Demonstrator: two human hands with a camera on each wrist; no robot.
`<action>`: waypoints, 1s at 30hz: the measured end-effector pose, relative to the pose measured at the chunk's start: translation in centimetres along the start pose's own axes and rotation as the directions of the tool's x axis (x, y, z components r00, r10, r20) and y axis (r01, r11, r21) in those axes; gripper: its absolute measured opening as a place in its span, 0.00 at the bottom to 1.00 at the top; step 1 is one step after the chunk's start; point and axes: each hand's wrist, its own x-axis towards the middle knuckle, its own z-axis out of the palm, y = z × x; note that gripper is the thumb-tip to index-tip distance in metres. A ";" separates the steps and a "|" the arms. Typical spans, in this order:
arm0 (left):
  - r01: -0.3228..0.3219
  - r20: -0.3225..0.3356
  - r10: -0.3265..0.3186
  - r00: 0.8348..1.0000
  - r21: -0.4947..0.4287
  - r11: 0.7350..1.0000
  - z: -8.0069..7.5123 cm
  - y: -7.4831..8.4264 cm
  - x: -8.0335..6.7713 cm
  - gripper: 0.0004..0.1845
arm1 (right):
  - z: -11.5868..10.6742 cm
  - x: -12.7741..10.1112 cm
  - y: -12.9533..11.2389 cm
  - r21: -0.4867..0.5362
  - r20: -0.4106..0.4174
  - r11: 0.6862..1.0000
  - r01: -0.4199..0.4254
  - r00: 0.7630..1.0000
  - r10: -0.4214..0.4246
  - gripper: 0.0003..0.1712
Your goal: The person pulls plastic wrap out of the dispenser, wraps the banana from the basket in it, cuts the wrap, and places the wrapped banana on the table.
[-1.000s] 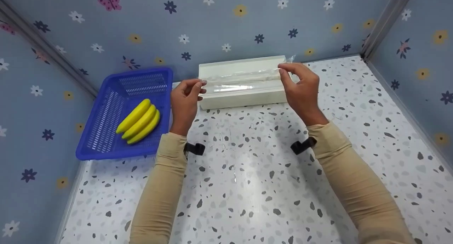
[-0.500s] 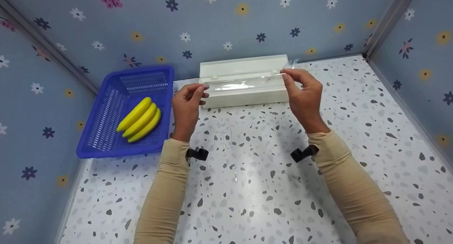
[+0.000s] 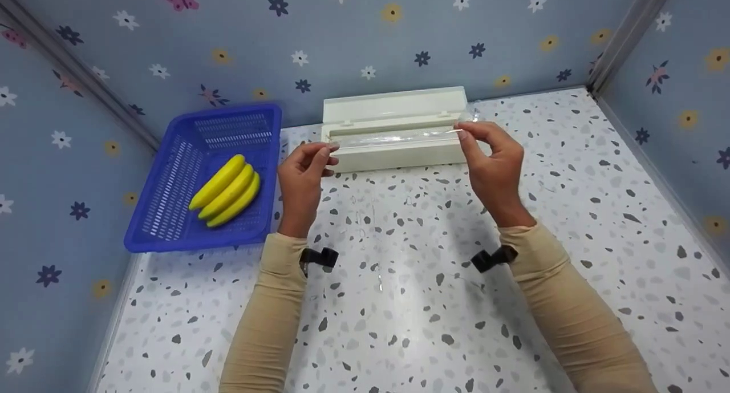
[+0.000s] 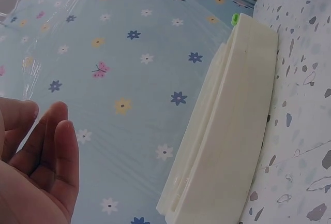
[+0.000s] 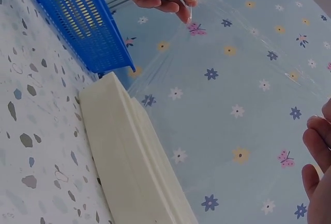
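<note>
While the left hand (image 3: 301, 179) and right hand (image 3: 493, 167) each pinch an end of the clear film (image 3: 393, 137), held above the white box (image 3: 399, 158) on the worktop (image 3: 410, 313), it should prove light, limp and clingy, best held by its edge.

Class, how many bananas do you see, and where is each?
3, side by side in the blue basket: left banana, middle banana, right banana; more may be hidden beneath.

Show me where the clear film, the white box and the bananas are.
clear film (image 3: 393, 138): head view, on its shiny middle stretch.
white box (image 3: 399, 159): head view, on the middle of its front wall.
bananas (image 3: 227, 195): head view, on the middle one of the three.
</note>
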 end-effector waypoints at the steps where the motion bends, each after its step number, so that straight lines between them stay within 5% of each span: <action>1: -0.004 0.000 0.004 1.000 -0.006 1.000 0.0 0.0 -0.1 0.09 | -0.1 -0.1 0.4 -0.003 0.000 1.000 -0.006 1.000 0.006 0.08; 8: -0.009 0.007 0.009 1.000 -0.028 1.000 -0.1 0.0 -0.8 0.09 | -0.5 -0.6 0.5 -0.027 0.026 0.997 0.067 0.997 -0.066 0.09; 30: 0.095 -0.045 -0.096 0.994 -0.020 0.995 -0.2 -0.1 -2.3 0.09 | -0.2 -1.8 -1.4 0.047 0.000 0.998 -0.047 0.999 0.047 0.07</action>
